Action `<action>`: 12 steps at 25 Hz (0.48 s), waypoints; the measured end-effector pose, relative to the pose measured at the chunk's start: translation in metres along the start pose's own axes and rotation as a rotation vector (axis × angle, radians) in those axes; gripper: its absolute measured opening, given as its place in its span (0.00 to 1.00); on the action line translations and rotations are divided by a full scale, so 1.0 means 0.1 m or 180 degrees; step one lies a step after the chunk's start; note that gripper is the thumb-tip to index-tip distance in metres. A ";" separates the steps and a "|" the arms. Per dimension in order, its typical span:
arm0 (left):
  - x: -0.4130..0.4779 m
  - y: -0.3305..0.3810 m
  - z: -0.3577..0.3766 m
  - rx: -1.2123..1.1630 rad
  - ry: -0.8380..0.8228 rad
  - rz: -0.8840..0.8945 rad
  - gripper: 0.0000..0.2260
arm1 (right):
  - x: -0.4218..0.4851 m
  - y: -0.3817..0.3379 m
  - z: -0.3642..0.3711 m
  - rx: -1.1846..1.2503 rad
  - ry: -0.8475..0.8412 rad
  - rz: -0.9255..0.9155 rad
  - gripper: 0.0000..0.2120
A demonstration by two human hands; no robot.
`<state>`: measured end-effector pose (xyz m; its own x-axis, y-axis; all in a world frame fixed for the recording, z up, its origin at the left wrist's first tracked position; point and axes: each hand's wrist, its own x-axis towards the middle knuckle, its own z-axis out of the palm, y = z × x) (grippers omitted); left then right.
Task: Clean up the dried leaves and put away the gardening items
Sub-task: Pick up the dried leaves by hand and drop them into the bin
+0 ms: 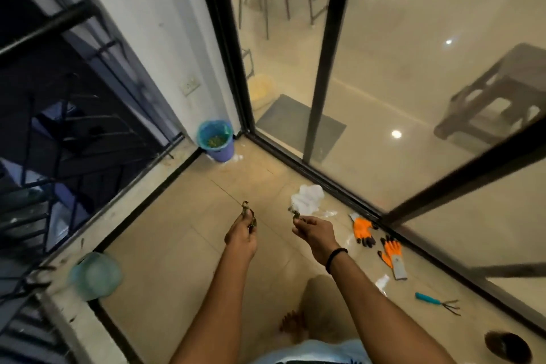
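Observation:
My left hand (240,236) pinches a bunch of dried leaves (245,210) above the tiled balcony floor. To its right, my right hand (314,232) pinches a smaller bit of dried leaf (294,213). A blue bin (217,142) with a blue-green liner stands in the far corner with leaf scraps inside it. A pair of orange and black gloves (391,255) lies on the floor by the sliding door track on the right. A teal-handled hand rake (437,301) lies nearer me on the right.
A crumpled clear plastic bag (307,199) lies on the floor just beyond my right hand. A pale green pot (94,273) sits on the left ledge beside the dark railing. A dark round pot (506,347) is at the bottom right. Glass sliding doors run along the right.

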<state>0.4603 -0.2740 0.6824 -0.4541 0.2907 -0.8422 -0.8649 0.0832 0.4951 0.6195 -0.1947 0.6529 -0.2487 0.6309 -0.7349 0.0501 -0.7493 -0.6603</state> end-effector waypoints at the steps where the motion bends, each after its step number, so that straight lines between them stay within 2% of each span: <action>1: 0.11 0.18 0.03 0.0002 0.0047 -0.0006 0.17 | 0.18 -0.11 0.20 -0.0049 -0.0064 0.0054 0.09; 3: 0.46 0.55 0.14 -0.0285 0.0209 0.0043 0.19 | 0.59 -0.34 0.62 -0.0112 -0.0202 0.0108 0.12; 5: 0.76 0.91 0.30 -0.0089 0.0032 0.0173 0.20 | 1.02 -0.55 1.02 -0.0241 -0.0351 0.0219 0.14; 6: 0.94 1.05 0.33 -0.0332 0.0072 -0.0022 0.20 | 1.23 -0.68 1.22 -0.0309 -0.0349 0.0299 0.14; 8: 1.19 1.43 0.44 0.0072 0.0375 0.0079 0.18 | 1.64 -0.92 1.64 -0.0374 -0.0502 0.0402 0.15; 10: 1.49 1.77 0.54 0.0160 0.0582 -0.0020 0.15 | 1.95 -1.16 2.07 -0.0520 -0.0548 0.0439 0.15; 12: 1.77 2.08 0.66 0.0446 0.0708 -0.0082 0.17 | 2.27 -1.36 2.45 -0.0745 -0.0554 0.0472 0.12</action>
<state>0.2143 -0.1421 0.6501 -0.4815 0.0714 -0.8735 -0.8457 0.2236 0.4845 0.3187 0.0016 0.6139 -0.3826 0.4593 -0.8017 0.3141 -0.7513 -0.5804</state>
